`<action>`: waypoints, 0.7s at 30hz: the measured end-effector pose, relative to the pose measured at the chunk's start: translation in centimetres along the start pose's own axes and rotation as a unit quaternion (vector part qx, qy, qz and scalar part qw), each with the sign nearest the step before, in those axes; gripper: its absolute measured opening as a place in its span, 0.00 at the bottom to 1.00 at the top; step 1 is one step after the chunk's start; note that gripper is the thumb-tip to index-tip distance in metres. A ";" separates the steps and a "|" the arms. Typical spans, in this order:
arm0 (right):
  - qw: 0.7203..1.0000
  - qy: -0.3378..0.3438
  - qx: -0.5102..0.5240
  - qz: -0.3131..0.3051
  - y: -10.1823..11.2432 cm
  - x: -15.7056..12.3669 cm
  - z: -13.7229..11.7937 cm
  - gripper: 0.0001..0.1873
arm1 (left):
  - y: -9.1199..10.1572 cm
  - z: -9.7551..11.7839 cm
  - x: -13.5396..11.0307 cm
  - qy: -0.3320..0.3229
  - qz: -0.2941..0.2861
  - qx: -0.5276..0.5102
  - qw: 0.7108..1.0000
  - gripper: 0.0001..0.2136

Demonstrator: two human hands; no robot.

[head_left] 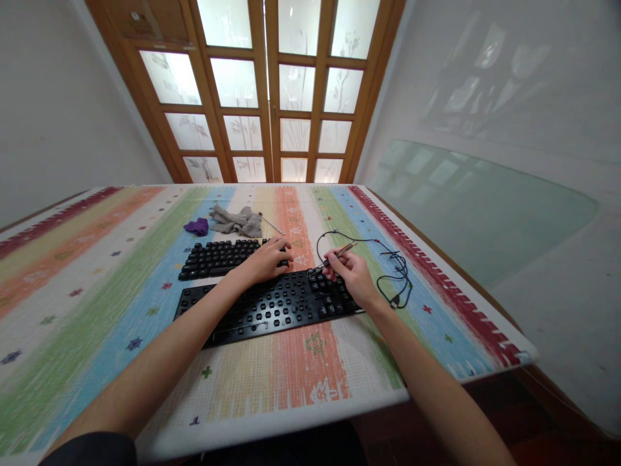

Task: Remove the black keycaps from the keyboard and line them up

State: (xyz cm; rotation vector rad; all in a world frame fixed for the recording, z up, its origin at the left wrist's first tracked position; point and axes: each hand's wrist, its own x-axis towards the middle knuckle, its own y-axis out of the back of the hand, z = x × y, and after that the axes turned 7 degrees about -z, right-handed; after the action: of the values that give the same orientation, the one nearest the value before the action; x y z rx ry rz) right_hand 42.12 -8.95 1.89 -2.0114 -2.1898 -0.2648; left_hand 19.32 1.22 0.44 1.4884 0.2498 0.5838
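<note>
A black keyboard [264,309] lies on the table, its left and middle part stripped to bare key sockets, while keycaps still sit at its right end. Behind it, loose black keycaps [213,257] stand in rows. My left hand [268,260] reaches over the right end of these rows, its bent fingers closed around a dark keycap [283,263]. Above the keyboard's right part, my right hand [350,273] grips slim metal tweezers [318,269]. Their tips point down at the keys near the upper edge.
A grey cloth [236,221] and a purple cloth [196,226] lie behind the keycaps, with a thin rod [272,224] beside them. The keyboard's black cable [398,275] is coiled on the right. A striped cloth [145,304] covers the table; a glass pane [475,207] leans on the wall.
</note>
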 end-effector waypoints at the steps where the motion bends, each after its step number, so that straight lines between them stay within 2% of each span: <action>1: 1.000 0.000 -0.001 -0.001 0.0 0.0 0.0 0.27 | 0.0 0.0 0.1 0.000 -0.003 0.000 1.000 0.07; 15: 1.000 0.002 -0.011 -0.003 0.0 0.0 0.1 0.27 | 0.2 -0.1 0.0 0.007 -0.020 -0.028 0.999 0.06; 18: 1.000 0.004 -0.006 0.003 0.2 0.0 0.1 0.26 | 0.5 0.0 -0.6 0.011 0.006 -0.038 0.999 0.08; 21: 1.000 0.011 -0.006 0.021 0.6 0.1 0.1 0.26 | 0.7 0.8 -1.9 0.021 0.059 -0.045 0.997 0.07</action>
State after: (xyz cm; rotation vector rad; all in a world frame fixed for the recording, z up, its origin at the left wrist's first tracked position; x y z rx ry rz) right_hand 42.72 -8.77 1.87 -2.0490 -2.1358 -0.2938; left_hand 18.02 -0.45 0.88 1.4125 0.1664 0.7134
